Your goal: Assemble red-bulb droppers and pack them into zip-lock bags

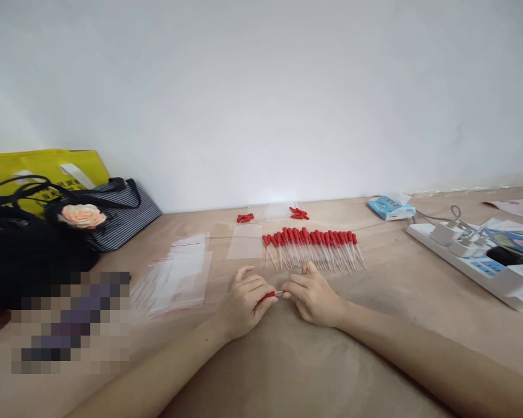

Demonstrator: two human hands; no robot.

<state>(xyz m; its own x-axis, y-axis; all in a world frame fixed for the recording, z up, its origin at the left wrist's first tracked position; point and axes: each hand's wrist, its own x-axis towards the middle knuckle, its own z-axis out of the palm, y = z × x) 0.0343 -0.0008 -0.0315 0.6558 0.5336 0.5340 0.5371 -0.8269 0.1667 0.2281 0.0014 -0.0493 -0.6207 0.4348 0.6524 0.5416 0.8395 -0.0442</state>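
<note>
Between my two hands lies a dropper [279,293], level and close above the table. My left hand [246,299] is closed on its red rubber bulb [268,295]. The clear tube is pinched in the fingers of my right hand [311,295], which hide its far end. Just beyond my hands, several finished-looking droppers [314,247] with red bulbs lie side by side in a row, tips toward me. Loose red bulbs [245,218] form a small pile behind them, and more red bulbs [298,213] lie to the right of that pile.
Clear zip bags [189,273] are spread to the left, with another bag [245,241] by the row. Further left stand a striped bag [128,215] and a yellow bag [82,165]. A tissue pack [390,208] and a power strip [475,261] with cables occupy the right.
</note>
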